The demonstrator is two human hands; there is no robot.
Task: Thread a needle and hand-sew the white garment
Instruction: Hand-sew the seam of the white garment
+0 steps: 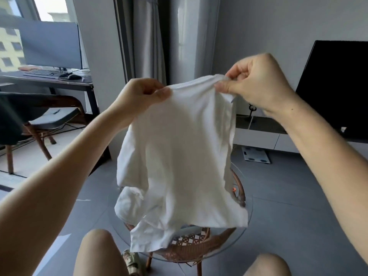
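We hold the garment [179,156] up in front of us, both arms raised and bare.

Left hand [139,94]: thumb and curled fingers pinch the top edge at its left corner.
Right hand [256,82]: fingers curled, thumb and forefinger pinch the top edge at its right corner, a bit higher than the left.

The top edge is stretched between the two hands with a slight sag. The rest hangs free, creased, with loose folds bunched on the lower left. The bottom hangs over the glass top of the table [191,250], which has a round rattan base. We cannot tell whether the hem rests on the glass.

A small orange item [234,189] sits on the table right of the cloth, too small to identify.

Our knees [97,250] are at the bottom edge, either side of the table.

Background left: desk [59,84] with monitor [51,44], keyboard [45,73] and mouse [74,77], and a chair [49,116] in front of it.
Centre: grey curtain [149,36].
Right: dark TV [336,86], with a scale [255,157] on the grey tile floor below it.
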